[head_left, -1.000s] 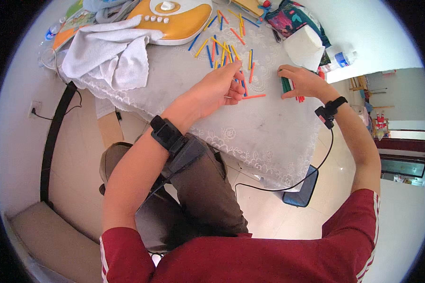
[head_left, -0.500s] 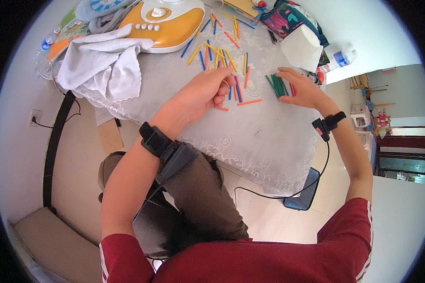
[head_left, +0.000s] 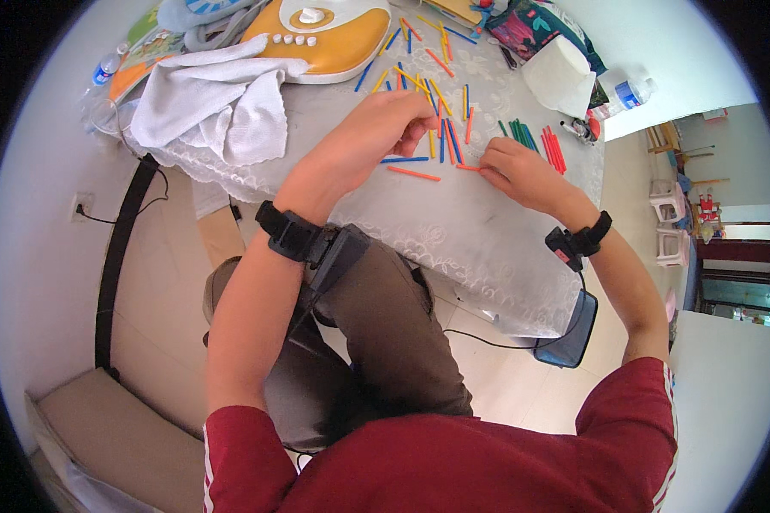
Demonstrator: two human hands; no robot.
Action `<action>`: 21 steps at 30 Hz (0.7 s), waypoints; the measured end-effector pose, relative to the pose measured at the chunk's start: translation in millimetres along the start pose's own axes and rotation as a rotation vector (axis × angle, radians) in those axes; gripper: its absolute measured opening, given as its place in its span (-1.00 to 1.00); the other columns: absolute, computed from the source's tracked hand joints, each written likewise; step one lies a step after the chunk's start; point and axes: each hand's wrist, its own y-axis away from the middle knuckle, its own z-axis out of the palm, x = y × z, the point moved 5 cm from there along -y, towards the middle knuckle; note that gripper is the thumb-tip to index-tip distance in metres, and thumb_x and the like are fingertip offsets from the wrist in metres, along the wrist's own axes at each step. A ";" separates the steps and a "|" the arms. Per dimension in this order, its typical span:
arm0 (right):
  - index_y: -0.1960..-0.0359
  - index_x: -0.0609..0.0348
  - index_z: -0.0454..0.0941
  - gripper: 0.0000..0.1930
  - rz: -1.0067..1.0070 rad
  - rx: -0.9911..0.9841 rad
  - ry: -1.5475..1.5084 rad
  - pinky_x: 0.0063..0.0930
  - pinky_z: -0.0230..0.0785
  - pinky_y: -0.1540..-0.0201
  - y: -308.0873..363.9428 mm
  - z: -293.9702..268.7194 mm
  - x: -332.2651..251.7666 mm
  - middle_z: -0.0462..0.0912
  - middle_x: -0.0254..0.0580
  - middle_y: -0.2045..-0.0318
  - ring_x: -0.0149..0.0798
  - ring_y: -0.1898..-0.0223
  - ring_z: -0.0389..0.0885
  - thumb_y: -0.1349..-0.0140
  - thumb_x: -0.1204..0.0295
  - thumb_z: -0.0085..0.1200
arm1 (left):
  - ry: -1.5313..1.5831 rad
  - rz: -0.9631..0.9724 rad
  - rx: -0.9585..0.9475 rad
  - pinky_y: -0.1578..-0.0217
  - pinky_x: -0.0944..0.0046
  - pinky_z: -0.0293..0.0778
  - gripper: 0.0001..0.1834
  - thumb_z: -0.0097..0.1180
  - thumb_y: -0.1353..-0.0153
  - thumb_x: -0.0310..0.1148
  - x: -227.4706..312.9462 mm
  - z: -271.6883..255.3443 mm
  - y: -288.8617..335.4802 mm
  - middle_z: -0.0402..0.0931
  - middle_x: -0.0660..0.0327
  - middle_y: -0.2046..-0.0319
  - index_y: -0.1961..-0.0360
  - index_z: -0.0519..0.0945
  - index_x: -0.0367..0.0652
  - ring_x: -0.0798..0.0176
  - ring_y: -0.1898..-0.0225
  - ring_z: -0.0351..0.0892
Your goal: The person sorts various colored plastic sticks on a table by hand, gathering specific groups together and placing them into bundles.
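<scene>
Spreading under everything is the worktop [head_left: 453,231], covered in a pale lace cloth. A white towel [head_left: 210,107] lies at its left end beside an orange-and-white toy [head_left: 334,47]. Near the worktop's middle, the left hand [head_left: 385,120] curls its fingers over scattered coloured sticks [head_left: 449,141]; the right hand [head_left: 518,171] pinches an orange stick [head_left: 468,168] lying flat.

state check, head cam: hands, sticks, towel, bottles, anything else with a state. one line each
left hand: fingers curled over scattered sticks; a grip cannot be told
right hand: fingertips on an orange stick
green sticks: gathered side by side
red sticks: gathered beside the green ones
loose sticks: scattered, mixed colours
white towel: crumpled
plastic bottle: lying on its side, capped
</scene>
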 end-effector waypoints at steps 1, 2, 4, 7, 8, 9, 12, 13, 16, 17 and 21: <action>0.25 0.25 0.52 -0.85 -0.001 -0.002 0.003 -0.29 0.39 0.10 1.5 -2.1 -0.9 0.47 -0.06 0.30 -0.02 0.16 0.50 -0.18 0.46 0.09 | -0.037 0.003 0.005 0.44 0.43 0.26 -0.79 0.04 -0.23 -0.28 1.9 -1.5 -0.1 0.33 0.37 0.59 0.47 0.49 -0.17 0.44 0.52 0.27; 0.30 0.26 0.52 -0.86 0.079 -0.012 -0.069 -0.33 0.39 0.15 3.3 -3.9 1.8 0.49 -0.07 0.35 -0.07 0.22 0.52 -0.16 0.46 0.10 | -0.074 0.007 0.009 0.44 0.41 0.28 -0.79 0.06 -0.22 -0.27 3.1 -3.5 1.0 0.31 0.36 0.60 0.45 0.50 -0.18 0.42 0.52 0.27; 0.35 0.28 0.53 -0.87 0.154 -0.023 -0.127 -0.36 0.40 0.21 3.5 -5.4 1.9 0.50 -0.09 0.39 -0.12 0.28 0.55 -0.13 0.46 0.11 | -0.467 0.171 -0.065 0.41 0.33 0.32 -0.82 0.07 -0.19 -0.30 8.7 -2.1 8.2 0.35 0.29 0.57 0.44 0.50 -0.19 0.33 0.49 0.34; 0.42 0.29 0.55 -0.85 0.412 0.210 -0.305 -0.42 0.38 0.35 -0.1 -4.4 12.5 0.54 -0.13 0.52 -0.26 0.44 0.56 -0.09 0.43 0.12 | -1.133 0.298 -0.196 0.32 0.18 0.38 -0.87 0.09 -0.12 -0.35 -14.8 -10.6 9.4 0.43 0.15 0.47 0.38 0.50 -0.18 0.12 0.37 0.46; 0.45 0.30 0.56 -0.83 0.491 0.273 -0.373 -0.43 0.37 0.39 -5.8 -2.3 16.1 0.55 -0.14 0.56 -0.30 0.49 0.55 -0.08 0.40 0.12 | -1.397 0.249 -0.273 0.26 0.10 0.41 -0.85 0.10 -0.08 -0.37 -26.6 -11.3 10.2 0.47 0.07 0.39 0.33 0.50 -0.18 0.00 0.28 0.50; 0.48 0.30 0.57 -0.81 0.571 0.337 -0.442 -0.44 0.37 0.44 -11.1 -0.3 19.5 0.57 -0.14 0.60 -0.35 0.55 0.54 -0.08 0.38 0.12 | -1.392 0.252 -0.274 0.26 0.10 0.41 -0.85 0.10 -0.08 -0.37 -30.2 -12.0 6.4 0.47 0.07 0.39 0.33 0.50 -0.18 0.00 0.28 0.50; 0.48 0.30 0.58 -0.79 0.722 0.216 -0.444 -0.45 0.36 0.45 -35.9 16.4 21.6 0.57 -0.17 0.64 -0.35 0.57 0.54 -0.08 0.35 0.12 | -1.388 0.235 -0.329 0.19 0.01 0.40 -0.81 0.12 -0.04 -0.39 -35.5 -10.6 0.1 0.48 0.00 0.24 0.29 0.48 -0.16 -0.11 0.15 0.49; 0.53 0.31 0.58 -0.78 0.753 0.216 -0.471 -0.46 0.36 0.53 -40.4 22.0 19.1 0.57 -0.18 0.65 -0.38 0.61 0.51 -0.07 0.36 0.14 | -1.396 0.239 -0.329 0.18 0.01 0.40 -0.79 0.14 -0.05 -0.37 -37.6 -11.1 0.5 0.48 0.02 0.25 0.28 0.47 -0.16 -0.09 0.15 0.49; 0.55 0.31 0.57 -0.78 0.822 0.223 -0.599 -0.49 0.32 0.62 -43.3 20.6 18.3 0.56 -0.23 0.65 -0.43 0.67 0.47 -0.08 0.36 0.15 | -1.393 0.311 -0.282 0.19 0.01 0.40 -0.79 0.15 -0.08 -0.34 -40.5 -10.7 4.9 0.48 0.04 0.26 0.28 0.45 -0.15 -0.06 0.16 0.50; 0.55 0.31 0.57 -0.78 0.820 0.221 -0.599 -0.49 0.32 0.62 -42.5 20.2 19.7 0.56 -0.23 0.65 -0.43 0.67 0.47 -0.08 0.36 0.15 | -1.383 0.377 -0.234 0.20 0.00 0.40 -0.81 0.14 -0.11 -0.33 -37.2 -10.1 7.2 0.48 0.05 0.28 0.30 0.46 -0.15 -0.06 0.16 0.50; 0.55 0.30 0.57 -0.76 0.798 0.181 -0.703 -0.53 0.29 0.68 -34.3 21.7 29.3 0.52 -0.29 0.67 -0.46 0.71 0.44 -0.11 0.34 0.16 | -1.359 0.389 -0.231 0.20 0.01 0.42 -0.83 0.10 -0.16 -0.30 -31.1 -6.7 5.3 0.49 0.05 0.31 0.29 0.47 -0.15 -0.04 0.18 0.51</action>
